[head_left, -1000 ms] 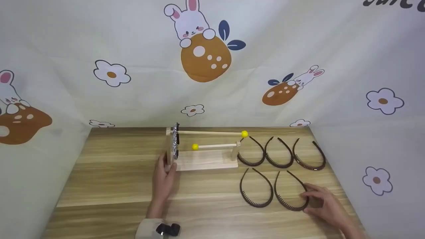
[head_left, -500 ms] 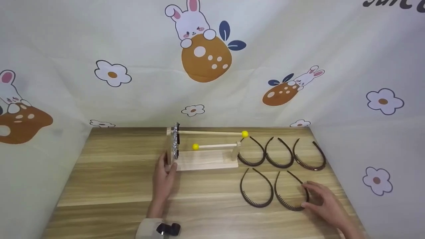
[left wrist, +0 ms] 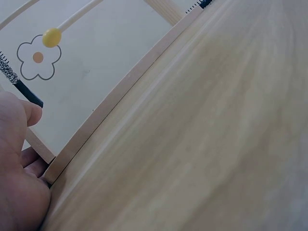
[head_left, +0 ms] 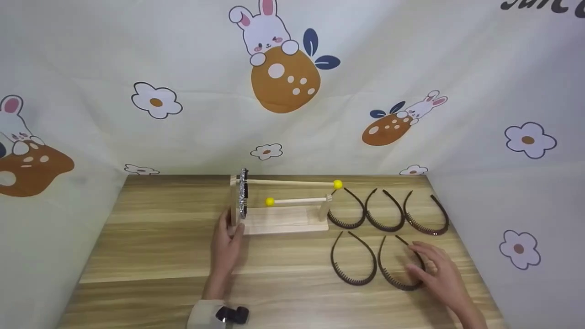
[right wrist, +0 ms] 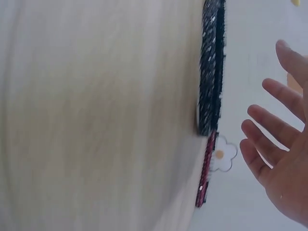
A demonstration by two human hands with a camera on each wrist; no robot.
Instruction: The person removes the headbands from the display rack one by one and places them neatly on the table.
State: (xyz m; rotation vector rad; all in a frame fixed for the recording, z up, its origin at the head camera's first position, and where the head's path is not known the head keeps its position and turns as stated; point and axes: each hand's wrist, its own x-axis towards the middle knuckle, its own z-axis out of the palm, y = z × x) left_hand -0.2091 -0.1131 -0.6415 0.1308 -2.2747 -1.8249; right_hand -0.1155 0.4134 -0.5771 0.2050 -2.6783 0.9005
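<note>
My left hand [head_left: 226,249] holds the left upright of a pale wooden stand [head_left: 279,224], thumb in front. Its two rods point opposite ways, each tipped with a yellow ball [head_left: 337,184]. A silver glittery headband [head_left: 243,194] hangs on the longer rod, against that upright. My right hand [head_left: 441,274] hovers over the right side of a dark toothed headband [head_left: 402,287] in the front row. In the right wrist view its fingers [right wrist: 272,125] are spread and hold nothing, apart from a dark glittery headband [right wrist: 208,72].
Another dark headband [head_left: 354,281] lies left of the one under my right hand. Behind them is a row with a left headband [head_left: 347,225], a middle one and a right one [head_left: 438,232]. A printed cloth [head_left: 205,137] walls the wooden table [head_left: 151,256].
My right hand has shifted up and left, from beside the front right headband to above it, its thumb lifting away from the band. The left hand and the stand stay put.
</note>
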